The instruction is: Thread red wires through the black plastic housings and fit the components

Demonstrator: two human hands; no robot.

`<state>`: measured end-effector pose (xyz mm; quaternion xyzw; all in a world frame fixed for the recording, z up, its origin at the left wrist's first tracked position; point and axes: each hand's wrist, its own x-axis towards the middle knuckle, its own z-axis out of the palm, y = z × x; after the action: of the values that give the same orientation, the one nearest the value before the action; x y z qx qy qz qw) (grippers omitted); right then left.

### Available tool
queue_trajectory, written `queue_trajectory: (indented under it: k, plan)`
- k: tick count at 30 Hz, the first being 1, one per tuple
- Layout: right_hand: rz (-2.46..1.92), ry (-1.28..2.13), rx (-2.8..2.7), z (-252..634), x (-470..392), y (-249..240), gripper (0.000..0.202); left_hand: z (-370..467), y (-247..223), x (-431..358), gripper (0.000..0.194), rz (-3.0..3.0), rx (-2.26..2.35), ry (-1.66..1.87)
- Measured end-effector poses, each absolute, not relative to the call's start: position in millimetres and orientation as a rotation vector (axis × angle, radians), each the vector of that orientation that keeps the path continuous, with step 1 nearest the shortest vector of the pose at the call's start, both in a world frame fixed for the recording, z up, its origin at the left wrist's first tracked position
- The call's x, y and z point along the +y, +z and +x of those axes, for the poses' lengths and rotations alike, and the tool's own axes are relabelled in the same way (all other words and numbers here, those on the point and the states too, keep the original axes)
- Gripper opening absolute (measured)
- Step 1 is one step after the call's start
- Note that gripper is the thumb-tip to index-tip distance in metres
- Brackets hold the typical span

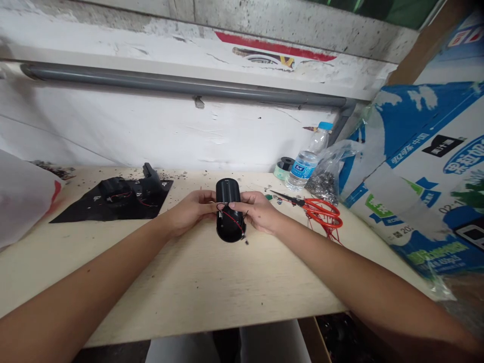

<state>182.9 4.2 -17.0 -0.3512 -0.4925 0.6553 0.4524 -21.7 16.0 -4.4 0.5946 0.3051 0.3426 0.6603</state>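
I have a black case (228, 227) right in front of me, in between my two hands. My left hand (194, 213) pinches its left side and my right hand (260, 214) pinches its right side. My thumbs are on the front, with their tips close to each other. Thin wires (233, 220) hang by my thumbs and go down across the case to its lower right side. The case is over the middle of the counter (181, 292), but I cannot tell if its bottom touches the wood.

A wide stretch of pale wood lies between the case and the near edge, and my legs (181, 349) are under that edge. At the back, the counter stops at the white wall (151, 123).

On the left there is a gap, and then a black mat (83, 207) with black parts (115, 190) on it. On the right it is tighter. Orange scissors (321, 210) lie just past my right hand, with the tips near my fingers. Behind them are a water bottle (304, 166) and a clear bag (325, 181) of small bits. A big blue and white box (401, 151) stands along the right side.
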Motion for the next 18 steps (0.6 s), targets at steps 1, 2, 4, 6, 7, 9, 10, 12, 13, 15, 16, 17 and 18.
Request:
queue_trajectory:
  k: [1, 2, 4, 6, 7, 9, 10, 12, 13, 15, 16, 17, 18]
  plan:
    - [-0.884, 1.596, -1.218, 182.1, 3.8, -17.0, 0.032, -21.9, -4.9, 16.4, 0.022, 1.337, 0.689, 0.782]
    - [-0.899, 1.579, -1.218, 181.4, 3.3, -17.0, 0.032, -22.3, -5.3, 17.0, 0.021, 1.335, 0.689, 0.788]
    - [-0.919, 1.567, -1.215, 180.6, 2.6, -16.9, 0.034, -23.1, -6.3, 18.2, 0.019, 1.348, 0.691, 0.791]
    - [-0.922, 1.569, -1.215, 180.7, 2.6, -17.3, 0.035, -24.2, -7.3, 19.4, 0.018, 1.373, 0.687, 0.783]
    - [-0.924, 1.568, -1.219, 181.0, 2.9, -17.9, 0.036, -24.7, -7.9, 19.9, 0.017, 1.385, 0.684, 0.775]
    - [-0.933, 1.550, -1.249, 182.0, 4.2, -19.7, 0.035, -25.5, -8.8, 20.6, 0.017, 1.402, 0.680, 0.767]
    - [-0.937, 1.533, -1.272, 182.6, 5.1, -20.7, 0.035, -25.8, -9.2, 20.9, 0.016, 1.408, 0.678, 0.764]
    - [-0.939, 1.504, -1.318, 183.6, 6.7, -22.5, 0.035, -26.1, -9.3, 21.1, 0.016, 1.415, 0.678, 0.754]
    - [-0.935, 1.503, -1.328, 184.0, 7.2, -23.0, 0.035, -26.1, -9.0, 21.0, 0.016, 1.410, 0.678, 0.750]
    - [-0.928, 1.538, -1.315, 184.5, 7.5, -22.8, 0.036, -25.7, -7.6, 20.5, 0.016, 1.381, 0.674, 0.739]
    - [-0.922, 1.565, -1.296, 184.6, 7.3, -22.4, 0.036, -25.4, -6.6, 20.1, 0.016, 1.363, 0.670, 0.737]
    - [-0.914, 1.587, -1.279, 184.7, 6.9, -21.8, 0.036, -25.1, -5.6, 19.6, 0.016, 1.348, 0.665, 0.736]
    - [-0.906, 1.599, -1.267, 184.8, 6.6, -21.4, 0.036, -24.8, -4.6, 19.1, 0.016, 1.338, 0.659, 0.735]
